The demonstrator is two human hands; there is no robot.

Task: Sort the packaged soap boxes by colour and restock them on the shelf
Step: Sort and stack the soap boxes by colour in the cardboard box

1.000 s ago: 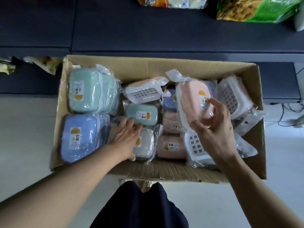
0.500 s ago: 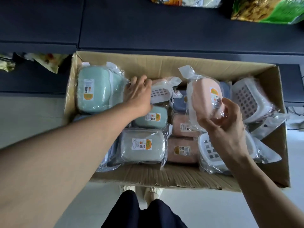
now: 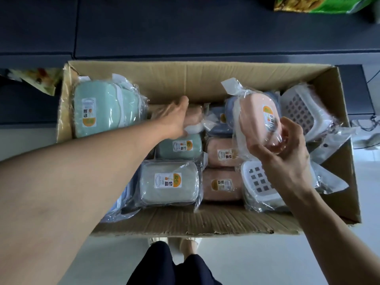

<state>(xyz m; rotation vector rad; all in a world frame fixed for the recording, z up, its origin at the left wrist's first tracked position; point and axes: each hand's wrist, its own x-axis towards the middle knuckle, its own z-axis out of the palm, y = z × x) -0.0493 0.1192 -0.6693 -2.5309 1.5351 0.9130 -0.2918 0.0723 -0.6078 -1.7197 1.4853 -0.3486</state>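
Soap boxes in clear plastic wrap are filling a big cardboard box that is sitting on the floor in front of a dark shelf. In the head view, the right hand is holding a pink soap box up over the right side of the cardboard box, with the fingers and thumb curling around its near end. The left hand is reaching to the middle of the far side and is gripping another pink soap box there. A mint green soap box is standing in the far left corner. A grey soap box is lying by the near edge, with two pink ones just beside it on the right. White soap boxes with square holes are lying along the right side. A green bag is resting on the shelf at the far right.
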